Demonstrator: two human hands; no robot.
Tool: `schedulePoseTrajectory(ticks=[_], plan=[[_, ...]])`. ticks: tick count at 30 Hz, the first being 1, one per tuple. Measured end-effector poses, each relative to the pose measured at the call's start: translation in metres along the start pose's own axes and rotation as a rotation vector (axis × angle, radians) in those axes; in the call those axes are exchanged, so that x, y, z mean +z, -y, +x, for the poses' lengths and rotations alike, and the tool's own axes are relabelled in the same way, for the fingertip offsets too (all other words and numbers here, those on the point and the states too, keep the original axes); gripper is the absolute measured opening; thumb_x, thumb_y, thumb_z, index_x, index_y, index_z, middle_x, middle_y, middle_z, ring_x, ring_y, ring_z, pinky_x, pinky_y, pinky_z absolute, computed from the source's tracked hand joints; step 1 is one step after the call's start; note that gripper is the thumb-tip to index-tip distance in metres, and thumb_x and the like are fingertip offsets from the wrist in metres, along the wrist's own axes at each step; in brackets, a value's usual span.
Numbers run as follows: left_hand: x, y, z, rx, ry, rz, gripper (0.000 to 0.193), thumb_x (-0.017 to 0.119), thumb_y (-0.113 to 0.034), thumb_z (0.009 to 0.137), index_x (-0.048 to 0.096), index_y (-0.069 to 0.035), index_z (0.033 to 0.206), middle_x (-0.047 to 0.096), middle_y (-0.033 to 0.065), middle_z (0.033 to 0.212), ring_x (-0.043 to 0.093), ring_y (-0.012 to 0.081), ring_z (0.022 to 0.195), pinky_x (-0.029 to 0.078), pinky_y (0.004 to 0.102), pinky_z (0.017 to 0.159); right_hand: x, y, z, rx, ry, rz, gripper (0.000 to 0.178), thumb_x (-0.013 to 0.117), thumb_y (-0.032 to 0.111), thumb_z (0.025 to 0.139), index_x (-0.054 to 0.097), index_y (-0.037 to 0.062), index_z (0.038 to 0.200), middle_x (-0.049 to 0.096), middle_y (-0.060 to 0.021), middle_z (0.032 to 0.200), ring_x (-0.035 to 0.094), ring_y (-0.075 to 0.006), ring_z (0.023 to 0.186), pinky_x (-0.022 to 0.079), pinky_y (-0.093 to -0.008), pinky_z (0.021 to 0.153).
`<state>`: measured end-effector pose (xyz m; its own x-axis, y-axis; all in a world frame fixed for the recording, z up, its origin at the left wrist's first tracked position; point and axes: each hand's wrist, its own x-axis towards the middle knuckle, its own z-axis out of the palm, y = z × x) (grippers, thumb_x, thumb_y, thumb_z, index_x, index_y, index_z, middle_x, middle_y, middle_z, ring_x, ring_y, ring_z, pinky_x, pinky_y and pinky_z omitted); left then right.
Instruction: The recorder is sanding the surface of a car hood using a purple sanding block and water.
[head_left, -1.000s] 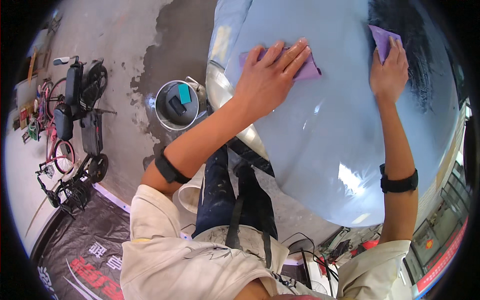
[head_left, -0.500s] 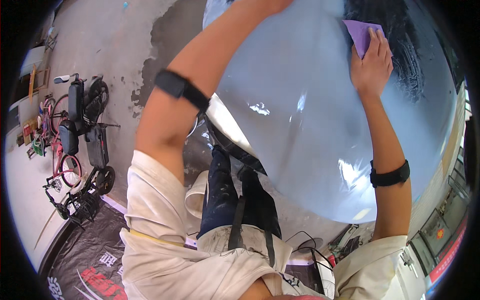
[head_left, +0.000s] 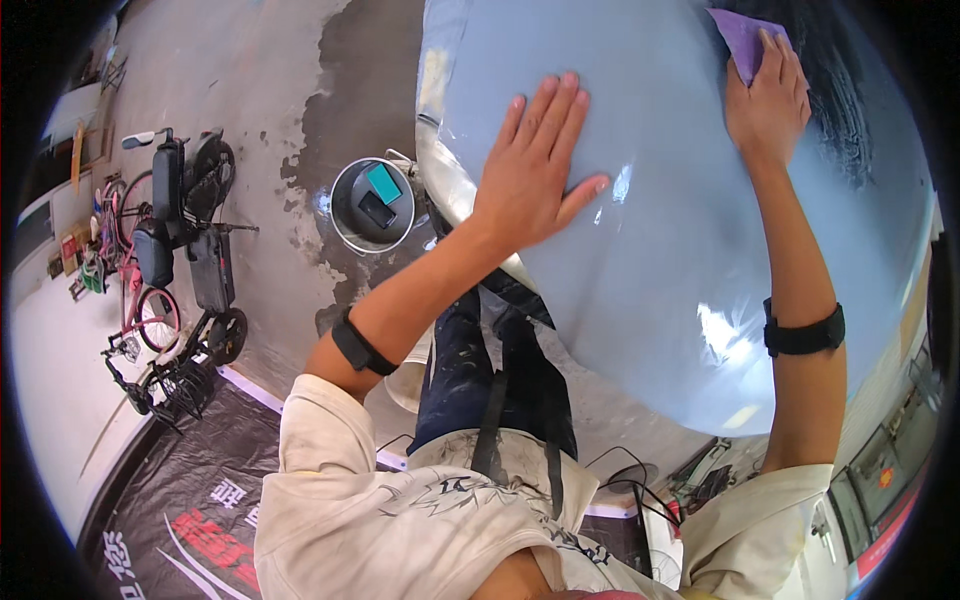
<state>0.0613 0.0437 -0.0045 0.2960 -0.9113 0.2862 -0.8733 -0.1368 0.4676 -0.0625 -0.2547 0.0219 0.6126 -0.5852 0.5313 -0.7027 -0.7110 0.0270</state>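
Purple cloth (head_left: 745, 40) lies under the right hand (head_left: 768, 105), whose fingers are spread flat on it, pressing it against the pale blue panel (head_left: 650, 270) at the hand's far upper side, next to a dark, streaked wet patch (head_left: 850, 90). The left hand (head_left: 535, 170) is open too, fingers apart and palm flat on the bare panel, holding nothing; half a second ago that arm was stretched up out of the top of the view, and a second ago it pressed a second purple cloth that no longer shows. The right hand sits almost where it was, with the cloth still beneath it. Black bands wrap both forearms. Below and left of the left hand a grey bucket (head_left: 372, 205) stands on wet concrete with a teal block (head_left: 384, 183) and a dark one inside. Farther left, bikes (head_left: 165, 260) are parked, and a black banner (head_left: 190, 490) lies near the person's left shoulder.
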Motion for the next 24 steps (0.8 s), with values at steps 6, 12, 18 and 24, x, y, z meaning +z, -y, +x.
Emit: schedulePoseTrajectory(ticks=[6,12,18,24], plan=[[-0.009,0.000,-0.006,-0.010,-0.016,-0.027,0.086,0.060,-0.054,0.097,0.036,0.001,0.158,0.035,0.0200,0.165,0.033,0.0399,0.152,0.024,0.0547,0.123,-0.005,0.004,-0.002,0.035,0.049,-0.015,0.059,0.057,0.043,0.099,0.046,0.0205,0.153,0.043,-0.0058,0.161,0.036,-0.0285,0.150,0.027,-0.0464,0.123],[0.006,0.011,0.025,-0.023,-0.199,0.013,0.088,0.062,-0.061,0.093,0.044,0.000,0.153,0.042,0.0178,0.161,0.035,0.0358,0.151,0.023,0.0539,0.123,-0.003,0.001,-0.001,-0.015,0.018,-0.003,0.059,0.058,0.043,0.099,0.047,0.0208,0.153,0.044,-0.0066,0.160,0.037,-0.0294,0.150,0.028,-0.0462,0.122],[0.004,0.008,0.021,-0.011,-0.122,0.081,0.083,0.059,-0.058,0.097,0.043,-0.001,0.155,0.041,0.0155,0.162,0.035,0.0358,0.151,0.024,0.0534,0.123,0.000,-0.004,0.000,-0.005,-0.001,0.005,0.059,0.058,0.044,0.099,0.048,0.0209,0.152,0.044,-0.0063,0.160,0.038,-0.0293,0.149,0.028,-0.0460,0.122],[-0.001,0.005,0.007,-0.025,-0.076,0.073,0.082,0.062,-0.055,0.096,0.041,-0.003,0.156,0.039,0.0164,0.164,0.035,0.0374,0.151,0.027,0.0536,0.122,0.000,0.000,-0.001,-0.004,-0.012,0.002,0.058,0.058,0.043,0.098,0.049,0.0219,0.151,0.045,-0.0062,0.159,0.039,-0.0294,0.149,0.029,-0.0462,0.122]])
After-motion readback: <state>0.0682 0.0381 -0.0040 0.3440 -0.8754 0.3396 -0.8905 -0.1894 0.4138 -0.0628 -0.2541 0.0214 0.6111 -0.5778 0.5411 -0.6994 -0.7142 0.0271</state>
